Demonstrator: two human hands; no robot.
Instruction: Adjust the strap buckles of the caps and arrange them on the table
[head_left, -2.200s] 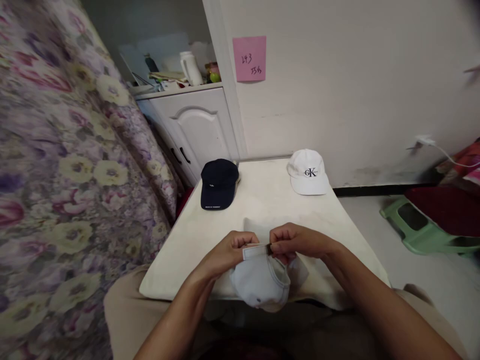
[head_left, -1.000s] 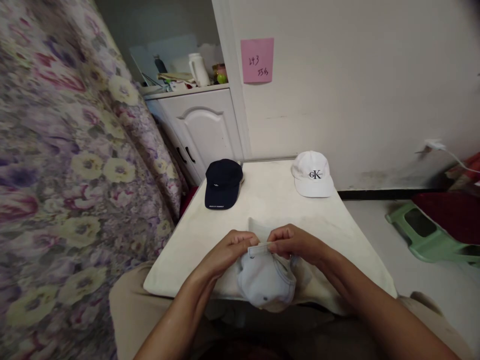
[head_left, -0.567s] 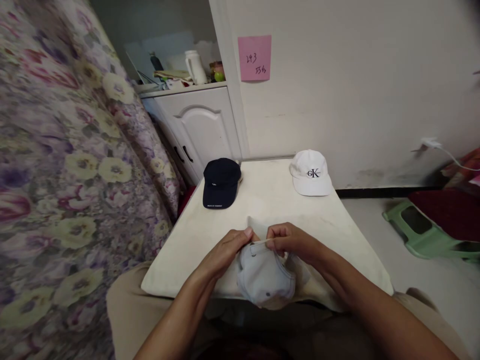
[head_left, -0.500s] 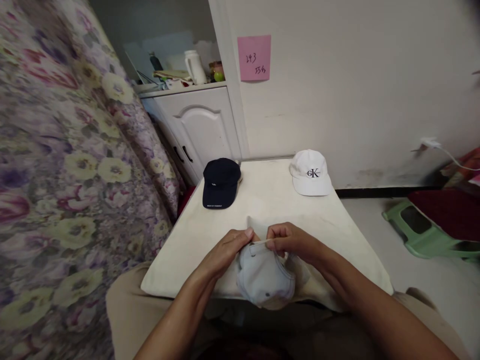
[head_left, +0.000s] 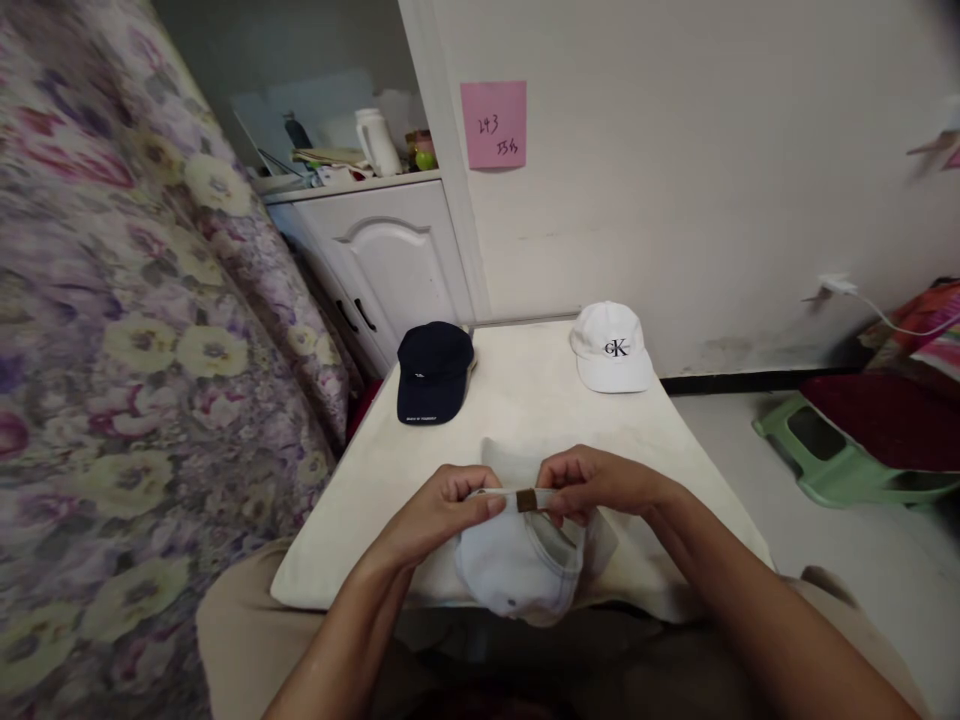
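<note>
A pale grey baseball cap (head_left: 514, 565) rests at the table's near edge, its back opening facing me and its brim pointing away. Across the opening runs the adjusting strap, with a brown tab (head_left: 527, 500) at its middle. My left hand (head_left: 442, 510) pinches the strap's left end between thumb and fingers. On the other side of the tab, my right hand (head_left: 592, 483) pinches the strap's right part. Farther back on the table stand a navy baseball cap (head_left: 433, 370) at left and a white baseball cap (head_left: 611, 345) with black letters at right.
The cream-covered table (head_left: 360, 510) stands against the wall. A floral curtain (head_left: 150, 400) hangs along the left side, beside a white cabinet (head_left: 390, 250) holding a white jug (head_left: 378, 142). A green stool (head_left: 825, 450) sits on the floor at right. A pink note (head_left: 495, 125) is on the wall.
The brown tab on the strap has come into view between my hands. My left hand has closed its thumb and fingers on the strap. The view has shifted slightly.
</note>
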